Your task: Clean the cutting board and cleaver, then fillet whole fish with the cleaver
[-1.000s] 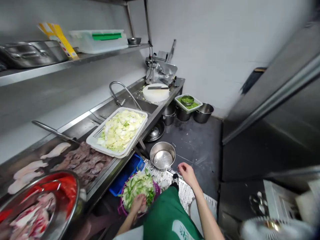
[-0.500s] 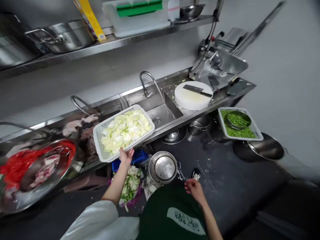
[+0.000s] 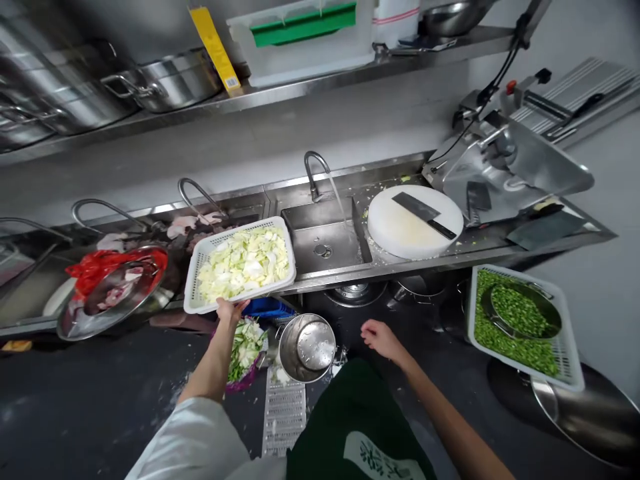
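My left hand grips the near edge of a white perforated tray heaped with chopped pale cabbage, which rests on the steel counter's front rim. My right hand hovers loosely open above the dark floor, holding nothing, just right of an empty steel pot. Below the tray, a purple basket of chopped greens sits on the floor. I wear a green apron.
Water runs from a tap into the sink. A white round board with a cleaver lies beside a meat slicer. A steel bowl of meat sits left. A tray of chopped green vegetables stands on pots at the right.
My left hand left the greens basket on the floor and rose to grasp the cabbage tray's edge. The view swung right along the counter. My right hand stayed low near the pot.
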A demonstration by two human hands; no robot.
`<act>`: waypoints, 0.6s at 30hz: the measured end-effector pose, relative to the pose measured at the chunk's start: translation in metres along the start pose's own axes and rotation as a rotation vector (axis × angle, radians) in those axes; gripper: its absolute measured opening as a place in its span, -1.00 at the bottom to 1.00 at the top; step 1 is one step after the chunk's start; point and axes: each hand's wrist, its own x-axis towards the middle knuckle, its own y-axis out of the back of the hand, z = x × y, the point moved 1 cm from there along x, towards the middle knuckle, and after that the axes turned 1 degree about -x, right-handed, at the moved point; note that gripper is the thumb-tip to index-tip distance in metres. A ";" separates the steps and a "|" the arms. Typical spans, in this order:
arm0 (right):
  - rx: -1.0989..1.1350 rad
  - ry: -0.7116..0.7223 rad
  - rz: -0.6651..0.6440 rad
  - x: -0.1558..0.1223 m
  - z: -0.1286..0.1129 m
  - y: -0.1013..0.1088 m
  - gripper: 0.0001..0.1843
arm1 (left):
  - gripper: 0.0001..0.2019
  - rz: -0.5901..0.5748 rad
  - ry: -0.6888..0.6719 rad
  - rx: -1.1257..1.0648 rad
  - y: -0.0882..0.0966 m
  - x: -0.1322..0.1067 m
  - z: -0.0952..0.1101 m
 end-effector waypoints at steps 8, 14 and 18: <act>0.049 0.081 -0.252 0.107 -0.075 -0.078 -0.58 | -0.77 0.045 -0.001 -0.045 0.001 0.011 0.002; 0.172 -0.127 -0.296 0.231 -0.136 -0.107 -0.17 | -0.78 -0.008 0.000 -0.204 0.007 0.040 0.006; 0.271 -0.184 -0.405 0.290 -0.176 -0.136 -0.26 | -0.74 0.008 0.031 -0.224 -0.002 0.049 0.011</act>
